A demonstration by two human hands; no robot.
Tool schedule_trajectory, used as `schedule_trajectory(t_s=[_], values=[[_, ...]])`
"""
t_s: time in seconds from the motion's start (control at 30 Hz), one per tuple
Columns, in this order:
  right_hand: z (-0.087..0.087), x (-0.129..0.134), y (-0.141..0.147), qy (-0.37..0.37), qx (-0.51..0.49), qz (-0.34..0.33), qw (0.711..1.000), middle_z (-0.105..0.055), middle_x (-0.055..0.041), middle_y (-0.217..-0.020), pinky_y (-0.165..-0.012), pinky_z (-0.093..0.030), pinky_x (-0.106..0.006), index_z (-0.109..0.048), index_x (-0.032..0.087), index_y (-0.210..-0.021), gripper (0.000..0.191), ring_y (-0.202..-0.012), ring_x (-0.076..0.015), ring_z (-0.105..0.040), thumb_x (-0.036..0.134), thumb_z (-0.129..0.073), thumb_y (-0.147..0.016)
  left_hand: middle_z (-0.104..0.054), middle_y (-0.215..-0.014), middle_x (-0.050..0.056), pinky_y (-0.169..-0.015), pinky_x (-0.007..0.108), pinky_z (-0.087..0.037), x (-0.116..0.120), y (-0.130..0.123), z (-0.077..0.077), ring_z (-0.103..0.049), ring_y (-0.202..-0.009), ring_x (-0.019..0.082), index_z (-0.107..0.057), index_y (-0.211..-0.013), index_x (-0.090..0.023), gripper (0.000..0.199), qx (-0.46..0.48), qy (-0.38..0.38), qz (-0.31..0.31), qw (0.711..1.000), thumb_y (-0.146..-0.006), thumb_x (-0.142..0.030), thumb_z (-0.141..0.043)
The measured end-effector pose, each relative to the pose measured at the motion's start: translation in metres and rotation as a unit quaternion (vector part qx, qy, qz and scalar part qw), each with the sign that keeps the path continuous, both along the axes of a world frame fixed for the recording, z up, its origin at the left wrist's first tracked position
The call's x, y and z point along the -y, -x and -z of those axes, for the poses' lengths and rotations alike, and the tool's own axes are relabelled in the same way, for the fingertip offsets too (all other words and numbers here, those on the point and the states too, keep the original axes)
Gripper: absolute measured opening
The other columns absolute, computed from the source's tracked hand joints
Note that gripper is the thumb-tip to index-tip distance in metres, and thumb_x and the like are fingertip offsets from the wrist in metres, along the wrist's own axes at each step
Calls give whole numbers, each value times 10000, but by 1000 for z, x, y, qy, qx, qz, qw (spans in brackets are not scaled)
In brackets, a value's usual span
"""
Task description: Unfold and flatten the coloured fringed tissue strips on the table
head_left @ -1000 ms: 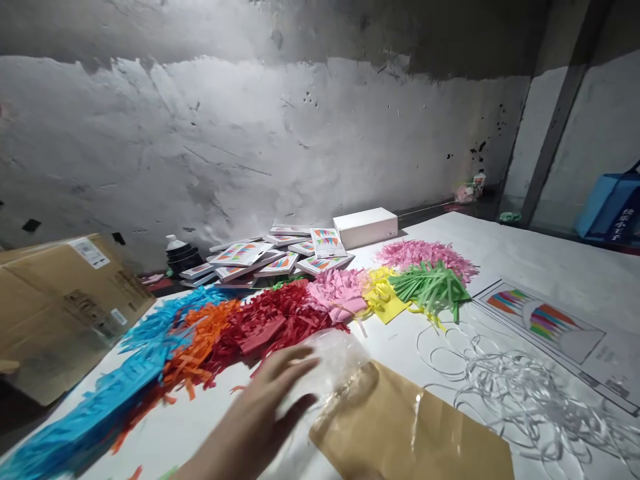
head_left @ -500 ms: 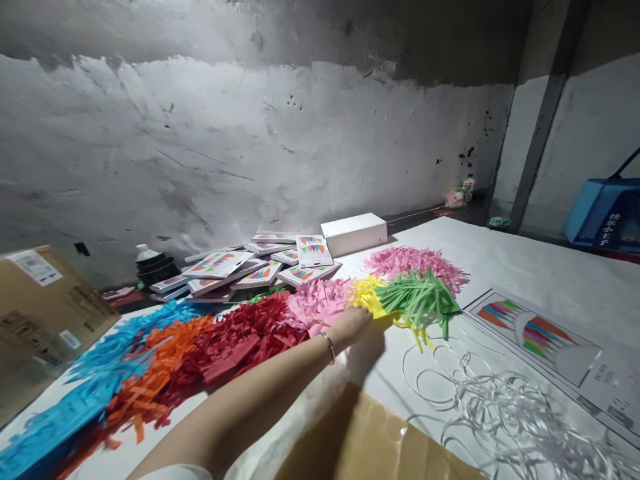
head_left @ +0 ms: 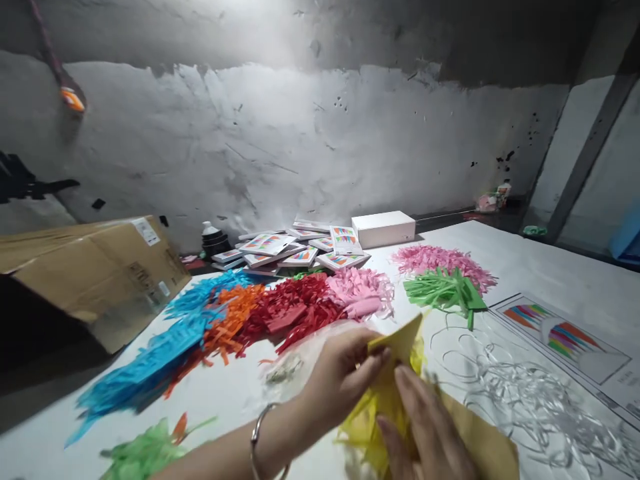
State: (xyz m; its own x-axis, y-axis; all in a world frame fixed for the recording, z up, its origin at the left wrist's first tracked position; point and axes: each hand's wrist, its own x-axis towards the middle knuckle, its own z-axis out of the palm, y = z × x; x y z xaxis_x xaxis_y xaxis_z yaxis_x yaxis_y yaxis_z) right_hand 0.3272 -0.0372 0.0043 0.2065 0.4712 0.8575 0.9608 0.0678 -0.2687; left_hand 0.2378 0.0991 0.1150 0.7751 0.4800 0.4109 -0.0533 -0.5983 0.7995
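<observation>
In front of me, a bunch of yellow fringed tissue paper (head_left: 373,427) with a flat, folded top edge is held up. My left hand (head_left: 343,377), a metal bracelet on its wrist, is closed on that top edge, thumb and fingers pinching it. My right hand (head_left: 423,427) comes from the bottom edge, its fingers and thumb on the lower part of the same yellow paper; it is slightly blurred. Brown cardboard (head_left: 475,433) shows behind the right hand. To the right lies a tangle of white ribbon (head_left: 540,400).
Blue (head_left: 145,367), orange (head_left: 233,320), red (head_left: 295,310) and pink fringed paper (head_left: 360,293) lie in a row. Green fringe (head_left: 443,290) is beyond the ribbon. Printed flat boxes (head_left: 300,253), a white box (head_left: 383,229) and a cardboard carton (head_left: 105,280) stand around the white table.
My left hand has lifted the yellow fringed paper from beside the green pile and brought it close. My right hand has come into view on it. The view has turned left.
</observation>
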Motion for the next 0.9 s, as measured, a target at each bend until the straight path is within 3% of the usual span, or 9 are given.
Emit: schedule_trajectory(t_s=[0.1, 0.23, 0.37, 0.47, 0.53, 0.63, 0.77, 0.9], values=[[2, -16, 13, -55, 34, 16, 998, -727, -156, -1194, -823, -631, -343, -558, 153, -1395, 498, -1033, -270, -737, 184, -674, -912, -650, -904, 86, -682, 258, -508, 25, 38, 23, -612, -809, 202, -718, -978, -158, 322, 26, 103, 10, 994, -942, -464, -623], [9, -20, 56, -20, -23, -105, 994, -759, -126, -1092, -870, -615, -309, -635, 150, -1247, 356, -995, -213, -743, 66, -566, -908, -636, -879, 60, -748, 268, -517, 33, 87, 58, -603, -821, 198, -723, -958, -175, 326, 30, 192, -59, 979, -905, -494, -681], [6, -17, 95, 29, -77, -166, 983, -753, -88, -980, -847, -613, -313, -706, 194, -1066, 228, -893, -180, -731, 152, -503, -971, -672, -933, 56, -837, 290, -526, 35, 137, 87, -625, -874, 209, -736, -1033, -192, 321, 17, 241, -140, 960, -915, -484, -670], [-11, -28, 98, 84, -87, -225, 967, -754, -67, -991, -867, -603, -289, -721, 217, -1044, 243, -926, -167, -723, 252, -484, -1006, -702, -902, 55, -816, 293, -534, 37, 166, 103, -639, -870, 228, -756, -1014, -191, 383, 15, 268, -225, 937, -902, -543, -654], [-24, -48, 85, 124, -89, -231, 961, -747, -90, -1078, -932, -581, -299, -691, 188, -1149, 270, -1041, -170, -703, 236, -455, -1025, -718, -882, 55, -779, 296, -542, 39, 179, 112, -644, -836, 236, -768, -1006, -193, 429, 7, 284, -258, 923, -884, -586, -647], [-37, -91, 60, 207, -84, -202, 954, -686, -118, -1232, -1036, -523, -400, -628, 178, -1270, 307, -1179, -196, -638, 192, -420, -1045, -737, -906, 63, -806, 311, -546, 41, 189, 119, -644, -825, 240, -783, -972, -200, 446, -8, 276, -257, 926, -874, -609, -636], [-30, -132, 44, 356, -69, -153, 919, -636, -78, -1252, -887, -573, -413, -614, 197, -1248, 338, -1055, -209, -658, 385, -651, -970, -723, -848, 68, -765, 305, -543, 39, 193, 122, -637, -802, 236, -783, -917, -183, 459, 21, 288, -260, 921, -866, -617, -642], [-18, -154, 63, 460, -22, -134, 878, -642, -67, -1224, -875, -568, -390, -626, 193, -1226, 308, -1043, -206, -658, 386, -624, -986, -741, -842, 71, -762, 331, -555, 36, 194, 127, -669, -804, 245, -767, -955, -165, 459, 105, 406, -270, 867, -821, -600, -715]])
